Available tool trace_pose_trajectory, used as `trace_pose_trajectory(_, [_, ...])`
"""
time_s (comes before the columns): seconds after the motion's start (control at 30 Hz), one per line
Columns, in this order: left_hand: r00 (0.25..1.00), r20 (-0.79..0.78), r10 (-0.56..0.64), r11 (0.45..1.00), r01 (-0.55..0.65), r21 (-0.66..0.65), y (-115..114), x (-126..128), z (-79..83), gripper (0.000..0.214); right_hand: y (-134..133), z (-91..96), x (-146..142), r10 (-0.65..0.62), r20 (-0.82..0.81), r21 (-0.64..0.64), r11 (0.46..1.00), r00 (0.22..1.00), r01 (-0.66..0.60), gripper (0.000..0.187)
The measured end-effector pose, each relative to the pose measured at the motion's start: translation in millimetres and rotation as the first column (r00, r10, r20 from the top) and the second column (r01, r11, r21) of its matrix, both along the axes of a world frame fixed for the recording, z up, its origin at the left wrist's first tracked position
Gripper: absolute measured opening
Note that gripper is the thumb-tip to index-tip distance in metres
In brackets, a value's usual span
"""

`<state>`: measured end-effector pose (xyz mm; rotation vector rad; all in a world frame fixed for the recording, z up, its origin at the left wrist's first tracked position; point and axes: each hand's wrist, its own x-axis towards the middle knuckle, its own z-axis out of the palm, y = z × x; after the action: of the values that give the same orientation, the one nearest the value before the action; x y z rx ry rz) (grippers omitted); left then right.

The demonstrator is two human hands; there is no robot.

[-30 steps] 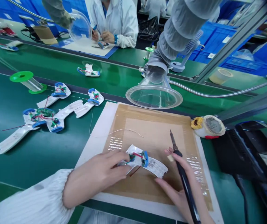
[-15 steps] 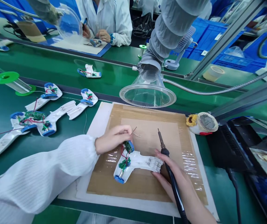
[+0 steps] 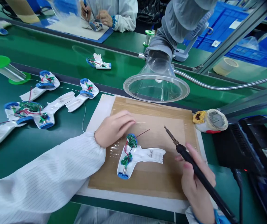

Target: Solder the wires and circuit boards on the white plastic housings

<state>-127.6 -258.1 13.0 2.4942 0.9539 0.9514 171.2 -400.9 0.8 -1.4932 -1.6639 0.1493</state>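
Observation:
My right hand point(image 3: 197, 182) is wrapped round a soldering iron point(image 3: 201, 174), its bare tip pointing up and left over the board. A white plastic housing point(image 3: 147, 154) lies on the board in front of me, its narrow end to the right. Inside it sit a green circuit board point(image 3: 131, 141), thin red wires and blue end pieces; one dark red wire point(image 3: 142, 133) sticks out to the right. Just above the housing, my left hand point(image 3: 113, 127) is closed, with a thin strand of solder wire point(image 3: 140, 122) poking out from its fingertips.
A taped cardboard work board point(image 3: 110, 183) lies under my hands. Above it hangs a clear fume hood point(image 3: 156, 88). Several similar housings point(image 3: 47, 115) and a solder spool point(image 3: 9, 70) are at left. A tip-cleaning pot point(image 3: 210, 120) stands right; a co-worker's hands point(image 3: 104, 18) work opposite.
My right hand has moved right with the iron, off the housing's narrow end. My left hand has come away from the circuit board and red wire, keeping the solder. The view has shifted slightly.

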Motion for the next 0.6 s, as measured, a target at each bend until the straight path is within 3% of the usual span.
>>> trace_pose_trajectory(0.1, [0.988,0.154,-0.033,0.998,0.041,-0.05,-24,6,10.3,0.01,-8,-3.8,-4,-0.127,-0.063,0.082,0.988,0.99,0.132,0.018])
trace_pose_trajectory(0.17, [0.982,0.156,-0.106,0.994,0.111,-0.022,-37,10,10.5,0.01,-14,-8.7,-6,-0.149,-0.156,0.144,0.975,0.977,0.171,0.012])
trace_pose_trajectory(0.3, [0.98,0.092,-0.177,0.984,0.177,0.008,-45,14,0.8,0.015,-28,-12.1,-12,-0.025,-0.257,0.176,0.982,0.966,0.072,0.025])
trace_pose_trajectory(0.43, [0.977,0.097,-0.192,0.98,0.196,-0.033,-43,15,-2.4,0.015,-33,-6.6,-20,-0.025,-0.193,0.134,0.99,0.981,0.052,0.014])
trace_pose_trajectory(0.6, [0.978,0.071,-0.198,0.979,0.201,-0.044,-44,18,-1.7,0.017,-31,-3.0,-23,0.014,-0.16,0.132,0.991,0.987,0.008,0.016])
